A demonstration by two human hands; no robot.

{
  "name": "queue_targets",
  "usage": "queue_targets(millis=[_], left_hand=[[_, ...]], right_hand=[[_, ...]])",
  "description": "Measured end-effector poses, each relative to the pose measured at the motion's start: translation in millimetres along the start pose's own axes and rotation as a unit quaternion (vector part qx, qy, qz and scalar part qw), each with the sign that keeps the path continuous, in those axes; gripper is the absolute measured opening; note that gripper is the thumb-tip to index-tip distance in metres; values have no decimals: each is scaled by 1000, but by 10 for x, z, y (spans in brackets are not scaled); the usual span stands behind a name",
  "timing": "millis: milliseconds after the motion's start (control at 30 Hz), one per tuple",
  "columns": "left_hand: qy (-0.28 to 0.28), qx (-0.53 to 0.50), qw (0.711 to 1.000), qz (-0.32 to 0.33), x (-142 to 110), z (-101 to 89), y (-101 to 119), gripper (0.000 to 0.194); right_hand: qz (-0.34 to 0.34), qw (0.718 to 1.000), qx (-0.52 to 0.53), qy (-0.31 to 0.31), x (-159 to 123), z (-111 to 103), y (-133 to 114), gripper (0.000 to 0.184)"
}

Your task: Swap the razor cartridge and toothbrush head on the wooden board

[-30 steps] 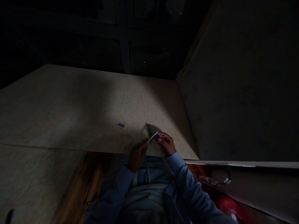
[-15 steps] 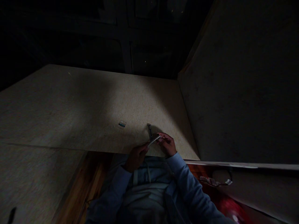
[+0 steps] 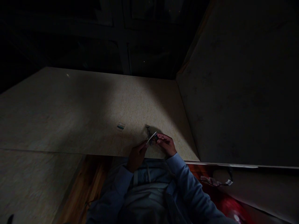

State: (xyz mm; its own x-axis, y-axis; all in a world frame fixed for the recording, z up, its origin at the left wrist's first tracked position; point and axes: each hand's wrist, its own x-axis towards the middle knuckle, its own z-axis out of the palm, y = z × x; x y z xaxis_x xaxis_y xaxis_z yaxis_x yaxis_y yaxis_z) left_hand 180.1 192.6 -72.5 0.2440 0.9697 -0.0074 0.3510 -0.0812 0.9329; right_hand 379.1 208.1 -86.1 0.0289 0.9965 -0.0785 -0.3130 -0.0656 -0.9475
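Observation:
My left hand (image 3: 136, 156) is closed on one end of a thin, pale, flat strip (image 3: 152, 137), which tilts up to the right above the table edge. A small dark piece (image 3: 156, 137) sits between the fingertips of my right hand (image 3: 167, 144), close beside the strip's upper end; its kind is too dim to make out. Just behind the strip, a dark T-shaped tool resembling a razor (image 3: 148, 130) lies on the table, its lower part partly hidden. Farther left lies a small clear case (image 3: 120, 127) with a blue-green part in it.
The pale speckled tabletop (image 3: 93, 109) stretches away to the left and back. A tall grey panel (image 3: 233, 93) borders it on the right. Below the panel are a cable (image 3: 217, 184) and a red object (image 3: 233, 208). The scene is very dark.
The fingertips of my right hand have come away from the strip's upper end, and a small dark piece now shows in them. The view has shifted slightly.

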Motion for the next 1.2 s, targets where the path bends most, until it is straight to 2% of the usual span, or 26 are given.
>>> queue_targets(millis=[367,967,1200], left_hand=[[-42,-4,995,86,-64,-38,-153,45],[18,10,997,69,-12,30,-107,42],[-49,-2,995,86,-57,-59,-102,50]], right_hand=[[15,1000,15,23,5,-39,32,41],[-10,1000,26,2,-38,12,-100,45],[-18,1000,12,3,-29,-43,-29,41]])
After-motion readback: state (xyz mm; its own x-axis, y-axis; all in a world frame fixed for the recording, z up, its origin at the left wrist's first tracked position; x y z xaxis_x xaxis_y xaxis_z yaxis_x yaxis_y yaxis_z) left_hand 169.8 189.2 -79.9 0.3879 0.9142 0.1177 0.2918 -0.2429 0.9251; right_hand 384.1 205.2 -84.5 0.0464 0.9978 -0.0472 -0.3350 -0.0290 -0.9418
